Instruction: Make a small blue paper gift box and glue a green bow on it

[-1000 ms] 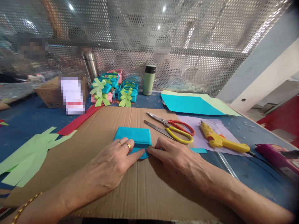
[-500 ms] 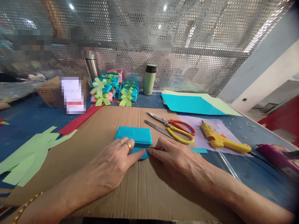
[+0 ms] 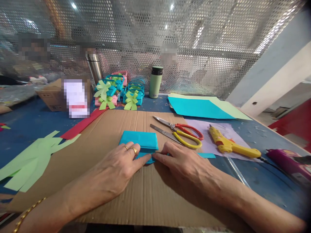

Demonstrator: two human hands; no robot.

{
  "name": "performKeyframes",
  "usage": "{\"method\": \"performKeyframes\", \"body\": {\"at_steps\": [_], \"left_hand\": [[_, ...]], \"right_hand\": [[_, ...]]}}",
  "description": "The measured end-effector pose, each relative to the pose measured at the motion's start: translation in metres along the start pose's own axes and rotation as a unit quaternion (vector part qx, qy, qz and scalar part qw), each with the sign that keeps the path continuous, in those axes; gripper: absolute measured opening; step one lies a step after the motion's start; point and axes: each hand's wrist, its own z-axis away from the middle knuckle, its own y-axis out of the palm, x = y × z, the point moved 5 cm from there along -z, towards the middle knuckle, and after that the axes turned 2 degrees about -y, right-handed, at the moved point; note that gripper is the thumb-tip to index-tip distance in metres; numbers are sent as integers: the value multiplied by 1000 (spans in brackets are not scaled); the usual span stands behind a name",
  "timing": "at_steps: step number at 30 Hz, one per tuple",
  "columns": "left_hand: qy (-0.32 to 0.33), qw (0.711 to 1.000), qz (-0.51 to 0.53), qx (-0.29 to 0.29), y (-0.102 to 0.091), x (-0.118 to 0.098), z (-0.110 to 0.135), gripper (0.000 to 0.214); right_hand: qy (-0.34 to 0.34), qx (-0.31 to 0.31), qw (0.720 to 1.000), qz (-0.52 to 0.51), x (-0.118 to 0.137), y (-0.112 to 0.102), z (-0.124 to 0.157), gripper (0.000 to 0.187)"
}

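Observation:
A folded blue paper piece lies on the brown cardboard sheet in front of me. My left hand, with rings on it, presses down on its near left side with bent fingers, thumb stretched along the near flap. Meeting that thumb at the flap's edge, my right hand pinches the paper between thumb and curled forefinger. Out from behind the right hand pokes a narrow blue paper strip. Fingertips and part of the fold are hidden. Just beyond the right hand lie open scissors with red and yellow handles.
To the right, a yellow glue gun rests on lilac paper, beside a clear glue stick. Paper baskets with green bows and a green flask stand behind. Green paper strips lie left; blue sheets lie back right.
Both hands keep the same hold on the blue paper. The near flap looks slightly flatter and the view has shifted very little.

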Motion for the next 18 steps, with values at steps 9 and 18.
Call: {"method": "performKeyframes", "body": {"at_steps": [9, 18], "left_hand": [[-2, 1000, 16, -21, 2, 0, 2, 54], [-1, 999, 21, -24, 0, 0, 1, 54]], "right_hand": [[-3, -26, 999, -26, 1, -1, -1, 18], [14, 5, 1000, -15, 0, 1, 0, 19]]}}
